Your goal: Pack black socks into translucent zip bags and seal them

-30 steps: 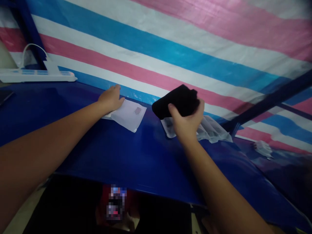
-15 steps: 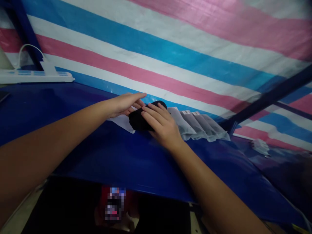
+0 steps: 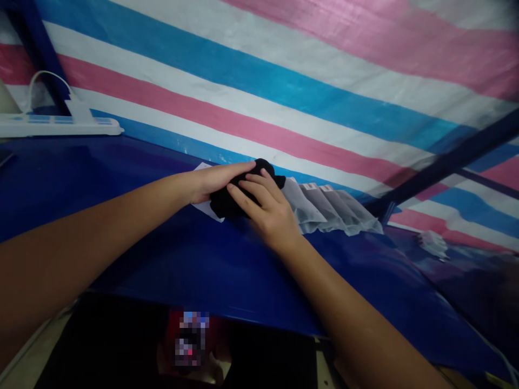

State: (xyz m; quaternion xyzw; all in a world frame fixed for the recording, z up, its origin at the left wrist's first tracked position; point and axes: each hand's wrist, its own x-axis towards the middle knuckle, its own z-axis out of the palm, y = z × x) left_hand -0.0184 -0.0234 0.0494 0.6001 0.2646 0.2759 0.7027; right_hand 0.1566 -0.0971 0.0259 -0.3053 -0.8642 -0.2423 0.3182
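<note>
A black, soft-looking bundle of folded fabric is between my two hands near the back of the blue table. My left hand grips its far left side, thumb stretched along the top and the other fingers hidden. From the right, my right hand presses on the bundle with its fingers bent over the top. Partly under the fabric and my left hand lies a whitish sheet or bag. Just right of my right hand, several frosted plastic bags with greyish contents overlap in a row.
A white power strip with a plugged-in cable stands at the back left of the blue table. Striped sheeting rises behind it, with a dark frame bar at right. A small whitish bundle lies farther right.
My left hand has moved right, from beside the black fabric onto it. The bundle has shifted and a dark flap now sticks out at its right. My right hand's fingers have bent more.
</note>
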